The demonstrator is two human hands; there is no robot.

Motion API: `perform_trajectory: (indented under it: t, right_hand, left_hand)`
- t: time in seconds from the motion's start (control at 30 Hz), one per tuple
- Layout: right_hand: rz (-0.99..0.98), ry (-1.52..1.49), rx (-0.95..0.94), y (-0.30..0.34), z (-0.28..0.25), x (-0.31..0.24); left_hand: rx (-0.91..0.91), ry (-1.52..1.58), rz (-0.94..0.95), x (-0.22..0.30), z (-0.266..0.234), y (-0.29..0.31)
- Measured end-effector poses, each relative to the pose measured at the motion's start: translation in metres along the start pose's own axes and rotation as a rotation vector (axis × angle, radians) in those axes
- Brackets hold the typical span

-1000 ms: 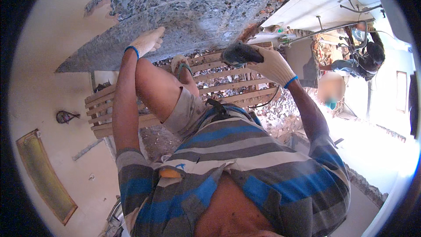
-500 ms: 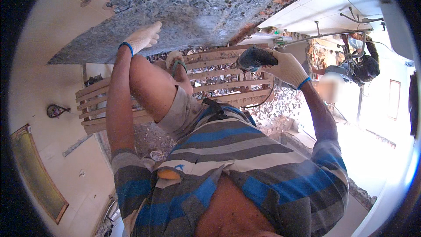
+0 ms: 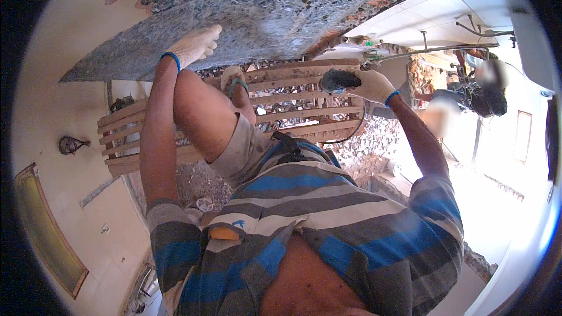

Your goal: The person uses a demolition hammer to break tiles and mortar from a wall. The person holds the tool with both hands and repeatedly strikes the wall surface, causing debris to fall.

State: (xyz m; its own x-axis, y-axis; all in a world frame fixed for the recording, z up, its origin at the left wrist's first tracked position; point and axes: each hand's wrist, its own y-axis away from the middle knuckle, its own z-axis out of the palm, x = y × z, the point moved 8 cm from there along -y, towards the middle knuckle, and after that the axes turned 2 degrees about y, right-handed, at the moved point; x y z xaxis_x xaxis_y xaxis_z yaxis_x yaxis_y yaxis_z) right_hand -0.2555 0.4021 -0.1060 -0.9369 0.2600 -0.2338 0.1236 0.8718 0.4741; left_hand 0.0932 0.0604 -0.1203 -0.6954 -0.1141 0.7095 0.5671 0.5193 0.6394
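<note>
A pale knitted glove with a blue cuff covers my left hand (image 3: 198,45). Its fingers reach out loosely, with no object in them, in front of the rough grey wall patch (image 3: 252,23); whether they touch it I cannot tell. Below that hand is my raised knee. At the right, my right hand (image 3: 374,88), gloved the same way, grips one end of a dark, dusty, rounded object (image 3: 338,81). That object hangs over the wooden slats, and its exact kind does not show clearly.
My sandalled foot (image 3: 237,85) stands on a slatted wooden platform (image 3: 117,120) above rubble. A black cable (image 3: 358,131) curves at its right end. Another person (image 3: 477,85) is at the far right near pipes. Broken brick (image 3: 333,40) edges the wall patch.
The dark object in my right hand has tilted and shifted slightly, its upper side now less exposed. My left hand has moved a little up and right. The other person's posture has changed.
</note>
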Motion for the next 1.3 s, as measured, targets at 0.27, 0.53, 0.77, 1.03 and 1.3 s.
perform_trajectory:
  t: [0.27,0.53,0.77,1.03,1.3]
  right_hand:
    - [0.022,0.029,-0.111,-0.015,0.017,0.016]
    - [0.028,-0.044,-0.102,-0.008,0.049,0.073]
    - [0.162,-0.131,0.028,0.018,0.080,0.121]
    - [0.171,0.025,-0.045,-0.001,0.081,0.139]
    - [0.120,-0.006,-0.048,0.003,0.061,0.120]
  left_hand:
    - [-0.057,-0.008,-0.024,-0.011,0.000,-0.004]
    - [-0.067,-0.027,-0.008,-0.013,-0.005,0.003]
    - [-0.012,0.021,-0.028,-0.029,-0.014,-0.002]
    - [-0.033,0.008,-0.048,-0.031,-0.013,-0.011]
    - [-0.035,0.005,-0.030,-0.025,-0.010,-0.011]
